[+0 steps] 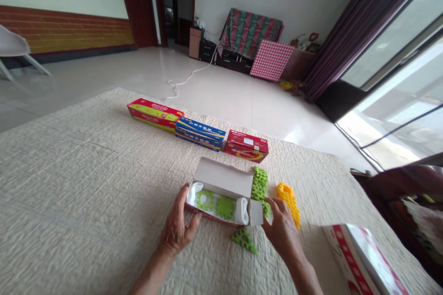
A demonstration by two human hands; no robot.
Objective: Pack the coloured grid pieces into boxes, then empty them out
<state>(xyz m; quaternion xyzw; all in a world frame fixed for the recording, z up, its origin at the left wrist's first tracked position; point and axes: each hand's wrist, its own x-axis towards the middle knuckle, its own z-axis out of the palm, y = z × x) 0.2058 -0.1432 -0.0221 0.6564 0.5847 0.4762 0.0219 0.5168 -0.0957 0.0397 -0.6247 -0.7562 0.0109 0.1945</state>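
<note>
An open cardboard box (223, 175) with a raised lid lies in front of me. Inside it are two flat green toothed pieces, a ring (205, 199) and a disc (225, 207), between rolls of white padding (242, 211). My left hand (178, 223) grips the box's left end, thumb along the near side. At the opposite end, my right hand (282, 223) has thumb and fingertips at the edge of the small side flap (256, 212). A stack of green toothed pieces (259, 183) stands just behind that hand. Closer to me lies a green triangular piece (244, 239).
Yellow toothed pieces (290, 203) lie right of the green stack. Beyond the open box, a red-and-yellow box (155, 114), a blue box (200, 134) and a red box (246, 145) form a row. A white-and-red carton (363, 258) sits at lower right on the quilted cover (86, 184).
</note>
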